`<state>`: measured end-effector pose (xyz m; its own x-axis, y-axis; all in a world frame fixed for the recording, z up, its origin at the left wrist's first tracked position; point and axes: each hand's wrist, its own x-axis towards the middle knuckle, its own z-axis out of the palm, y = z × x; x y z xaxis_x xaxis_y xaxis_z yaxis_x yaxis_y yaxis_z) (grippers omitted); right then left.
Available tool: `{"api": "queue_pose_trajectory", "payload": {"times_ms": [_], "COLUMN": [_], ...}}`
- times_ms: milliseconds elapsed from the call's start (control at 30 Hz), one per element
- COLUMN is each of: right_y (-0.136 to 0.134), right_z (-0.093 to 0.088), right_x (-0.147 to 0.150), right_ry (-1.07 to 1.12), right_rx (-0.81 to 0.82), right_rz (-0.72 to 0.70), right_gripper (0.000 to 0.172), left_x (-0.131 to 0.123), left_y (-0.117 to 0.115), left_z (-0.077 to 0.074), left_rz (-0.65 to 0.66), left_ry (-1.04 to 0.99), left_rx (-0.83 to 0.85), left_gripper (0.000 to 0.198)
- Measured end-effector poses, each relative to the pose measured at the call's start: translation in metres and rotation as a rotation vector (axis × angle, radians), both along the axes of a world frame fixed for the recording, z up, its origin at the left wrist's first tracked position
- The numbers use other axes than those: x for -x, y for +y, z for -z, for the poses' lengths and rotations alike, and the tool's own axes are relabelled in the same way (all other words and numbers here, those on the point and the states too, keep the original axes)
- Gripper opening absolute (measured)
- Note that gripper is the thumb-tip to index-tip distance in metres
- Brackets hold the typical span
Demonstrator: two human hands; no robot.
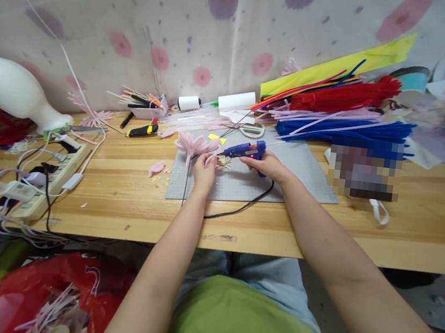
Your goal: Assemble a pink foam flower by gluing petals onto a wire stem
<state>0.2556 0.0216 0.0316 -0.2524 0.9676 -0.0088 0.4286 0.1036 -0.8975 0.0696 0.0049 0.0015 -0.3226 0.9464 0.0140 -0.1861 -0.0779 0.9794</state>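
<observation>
My right hand (268, 165) is wrapped round a blue glue gun (244, 149) whose nozzle points left. Its black cord (242, 206) trails over the grey cutting mat (307, 171) toward me. My left hand (204, 171) is closed on the stem of a pink pipe-cleaner flower (195, 144), held just at the gun's tip. The flower's petals fan out above my left fingers. Both hands meet near the left part of the mat on the wooden table (120, 202).
A power strip (48, 180) with several plugs and cables lies at the left. A white foam shape (13, 89) sits behind it. Bundles of red, blue and lilac pipe cleaners (345, 122) lie at back right, with scissors (251, 130), white rolls and a black-yellow cutter (141, 130).
</observation>
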Motion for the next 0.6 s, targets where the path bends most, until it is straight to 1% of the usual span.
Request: {"api": "queue_pose_trajectory", "payload": {"times_ms": [300,533,600], "right_y": [0.0037,0.0016,0.0014], "right_z": [0.006,0.0044,0.0041], "right_x": [-0.0019,-0.0013,-0.0007], "right_ry": [-0.01,0.02,0.016], "right_rx": [0.005,-0.021,-0.019], "right_rz": [0.053,-0.022,-0.011], "right_gripper": [0.047,0.047,0.047], "left_x": [-0.001,-0.001,-0.0009], "left_y": [-0.0024,-0.0017,-0.0016], "left_z": [-0.0033,-0.0029,-0.0024], "left_rz": [0.006,0.006,0.006], "left_ry": [0.001,0.006,0.015], "left_rx": [0.017,0.015,0.018], "left_gripper": [0.01,0.008,0.01]}}
